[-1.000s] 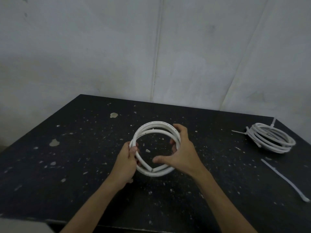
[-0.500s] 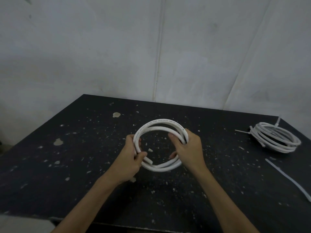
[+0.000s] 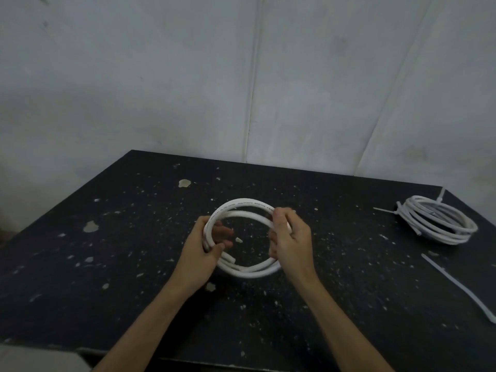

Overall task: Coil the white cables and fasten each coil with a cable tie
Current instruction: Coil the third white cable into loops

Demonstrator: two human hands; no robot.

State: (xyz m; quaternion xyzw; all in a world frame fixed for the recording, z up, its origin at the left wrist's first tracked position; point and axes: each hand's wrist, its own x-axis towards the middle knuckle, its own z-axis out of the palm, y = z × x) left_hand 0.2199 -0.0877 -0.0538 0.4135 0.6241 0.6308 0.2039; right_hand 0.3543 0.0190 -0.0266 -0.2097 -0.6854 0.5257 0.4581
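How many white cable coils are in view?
2. One round white cable coil is gripped by the left hand and right hand over the speckled black table; a tied white cable coil lies far right.

1. Dim, even, cool light, with no glare.
2. Faint, soft-edged shadows on the table (image 3: 107, 264).
3. Slight motion blur on the right hand (image 3: 291, 237).
4. Wide-angle distortion bends the wall (image 3: 161, 76) seams towards the edges.

Held coil (image 3: 245, 208) centre of table (image 3: 107, 264); tied coil (image 3: 440, 224) far right, loose tie (image 3: 456, 285) before it
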